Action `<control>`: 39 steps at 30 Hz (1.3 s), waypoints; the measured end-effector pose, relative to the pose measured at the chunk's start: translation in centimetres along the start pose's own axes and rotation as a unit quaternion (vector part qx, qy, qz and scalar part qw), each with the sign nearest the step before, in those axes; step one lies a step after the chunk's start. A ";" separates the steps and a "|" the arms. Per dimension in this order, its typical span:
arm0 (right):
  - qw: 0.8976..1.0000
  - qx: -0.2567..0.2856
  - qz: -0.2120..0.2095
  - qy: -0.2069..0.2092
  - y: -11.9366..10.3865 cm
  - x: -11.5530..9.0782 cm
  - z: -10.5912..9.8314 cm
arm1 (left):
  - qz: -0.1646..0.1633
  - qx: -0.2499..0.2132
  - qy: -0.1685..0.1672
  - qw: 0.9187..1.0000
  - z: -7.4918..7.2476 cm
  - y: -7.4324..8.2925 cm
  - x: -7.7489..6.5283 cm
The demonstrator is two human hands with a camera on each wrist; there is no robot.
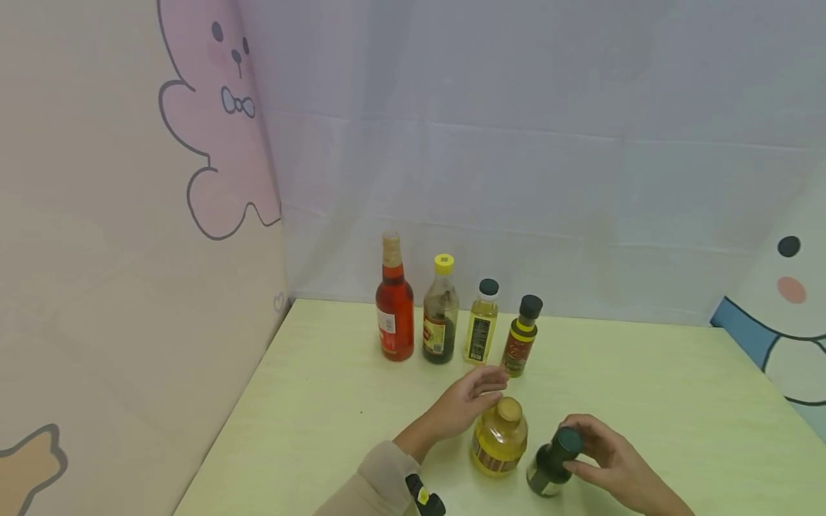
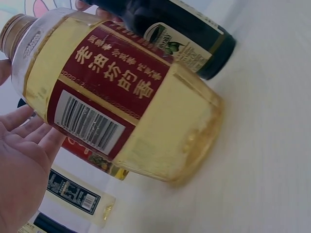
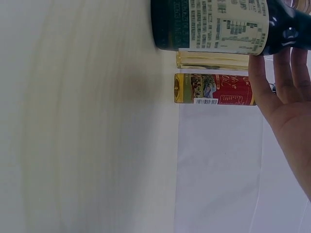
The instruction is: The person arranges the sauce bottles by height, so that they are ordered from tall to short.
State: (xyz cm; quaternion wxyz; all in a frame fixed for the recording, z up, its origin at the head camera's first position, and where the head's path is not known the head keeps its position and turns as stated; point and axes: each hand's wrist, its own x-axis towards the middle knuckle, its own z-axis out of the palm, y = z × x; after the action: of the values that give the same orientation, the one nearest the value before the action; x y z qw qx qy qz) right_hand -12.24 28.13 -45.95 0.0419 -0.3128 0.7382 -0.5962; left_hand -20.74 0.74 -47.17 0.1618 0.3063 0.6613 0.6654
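Observation:
A squat bottle of yellow cooking oil (image 1: 500,448) with a gold cap and a red label stands near the front of the table. My left hand (image 1: 461,405) is beside it, fingers loosely extended past its far side and thumb near the cap; contact is unclear. In the left wrist view, the oil bottle (image 2: 160,141) fills the middle, with the palm facing it. To its right, my right hand (image 1: 609,459) grips a dark green bottle (image 1: 548,469) around the neck, thumb in front and fingers behind. An olive picture shows on this green bottle's label (image 2: 180,43).
Behind, in a row, stand a tall red bottle (image 1: 395,319), a dark sauce bottle with a yellow cap (image 1: 441,326), a slim pale-oil bottle (image 1: 482,326) and a small red-labelled oil bottle (image 1: 519,347). A curtain (image 1: 516,179) hangs along the table's (image 1: 323,401) back edge.

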 end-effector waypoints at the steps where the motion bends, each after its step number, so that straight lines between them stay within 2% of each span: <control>1: 1.000 0.000 0.001 -0.001 0.0 0.0 0.0 | 0.004 -0.002 -0.001 1.000 0.0 0.0 -0.2; 6: 1.000 -0.004 0.013 0.002 0.0 0.0 0.0 | 0.000 -0.006 -0.010 1.000 0.2 0.0 -1.1; 12: 1.000 -0.008 0.018 0.006 0.1 0.0 0.1 | -0.011 -0.018 -0.036 0.999 0.2 0.1 -1.8; 24: 1.000 -0.009 0.030 0.004 -0.2 0.0 0.1 | -0.036 0.027 -0.058 0.997 0.0 0.1 -2.3; 31: 1.000 -0.009 0.016 0.004 -0.1 0.0 0.2 | -0.017 0.058 -0.063 0.996 0.2 0.0 -2.5; 39: 1.000 -0.010 0.021 0.003 -0.2 0.0 0.1 | -0.005 0.109 -0.072 0.991 0.2 -0.3 -2.7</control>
State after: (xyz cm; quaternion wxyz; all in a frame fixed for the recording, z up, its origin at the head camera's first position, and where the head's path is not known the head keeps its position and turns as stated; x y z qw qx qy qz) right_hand -12.10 27.98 -45.76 0.0493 -0.2958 0.7503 -0.5891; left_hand -18.61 -0.72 -47.97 0.1781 0.3660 0.7177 0.5650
